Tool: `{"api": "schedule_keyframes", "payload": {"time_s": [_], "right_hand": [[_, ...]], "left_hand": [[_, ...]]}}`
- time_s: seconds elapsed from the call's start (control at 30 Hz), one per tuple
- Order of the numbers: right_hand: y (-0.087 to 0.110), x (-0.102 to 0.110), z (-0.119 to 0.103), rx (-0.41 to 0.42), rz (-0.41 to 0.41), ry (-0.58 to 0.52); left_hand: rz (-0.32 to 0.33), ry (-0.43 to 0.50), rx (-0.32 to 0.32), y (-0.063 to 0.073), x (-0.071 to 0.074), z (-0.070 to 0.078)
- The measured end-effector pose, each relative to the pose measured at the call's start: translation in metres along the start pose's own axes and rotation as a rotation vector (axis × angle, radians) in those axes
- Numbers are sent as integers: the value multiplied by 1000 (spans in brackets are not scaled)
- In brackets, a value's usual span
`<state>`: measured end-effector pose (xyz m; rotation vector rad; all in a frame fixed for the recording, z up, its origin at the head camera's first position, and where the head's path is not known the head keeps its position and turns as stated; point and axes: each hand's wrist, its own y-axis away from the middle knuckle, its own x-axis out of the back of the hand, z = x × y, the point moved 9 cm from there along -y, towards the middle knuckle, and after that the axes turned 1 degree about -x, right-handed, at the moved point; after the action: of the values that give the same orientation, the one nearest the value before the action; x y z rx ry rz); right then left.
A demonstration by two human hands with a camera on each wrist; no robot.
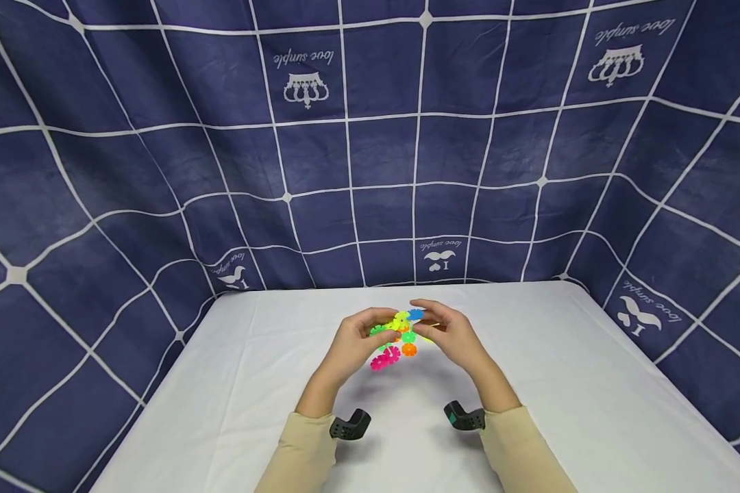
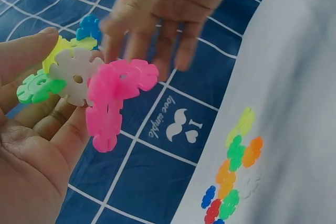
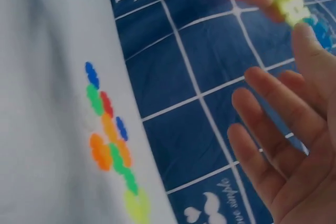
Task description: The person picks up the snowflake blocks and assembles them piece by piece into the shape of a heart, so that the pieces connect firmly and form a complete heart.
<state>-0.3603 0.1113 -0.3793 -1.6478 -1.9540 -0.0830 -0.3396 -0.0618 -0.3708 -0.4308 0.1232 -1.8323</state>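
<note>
My left hand (image 1: 353,342) pinches a cluster of joined flower-shaped plastic building discs between thumb and fingers. In the left wrist view, the cluster shows a white disc (image 2: 77,77), pink discs (image 2: 107,95), a green disc (image 2: 39,86) and yellow discs (image 2: 65,50). A blue disc (image 1: 415,314) sits at its far end. Beside that end is my right hand (image 1: 456,335), its thumb near or touching the blue disc. The right fingers (image 3: 252,119) are spread and loosely bent, apart from the cluster; no pinch shows.
On the white tabletop (image 1: 247,383) lies another group of flower discs (image 3: 110,129) in orange, green, blue, red and yellow, partly hidden by my hands in the head view. Dark blue curtains (image 1: 382,157) with white grid lines surround the table's back and sides.
</note>
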Motion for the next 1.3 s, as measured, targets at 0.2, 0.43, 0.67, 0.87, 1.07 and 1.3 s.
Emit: {"api": "schedule_keyframes", "payload": {"time_s": [0.2, 0.43, 0.67, 0.87, 1.07, 1.3], "right_hand": [[-3, -10, 30, -92, 0, 76], [-3, -29, 67, -174, -57, 156], [-2, -39, 82, -194, -72, 178], [-1, -48, 87, -170, -116, 224], [1, -50, 85, -134, -105, 295], [0, -54, 87, -156, -96, 365]], "left_hand": [[22, 49, 14, 0, 6, 1], [39, 23, 51, 1, 10, -2], [45, 28, 58, 0, 12, -3], [40, 36, 40, 0, 12, -2], [21, 48, 15, 0, 10, -1], [19, 25, 48, 1, 12, -1]]}}
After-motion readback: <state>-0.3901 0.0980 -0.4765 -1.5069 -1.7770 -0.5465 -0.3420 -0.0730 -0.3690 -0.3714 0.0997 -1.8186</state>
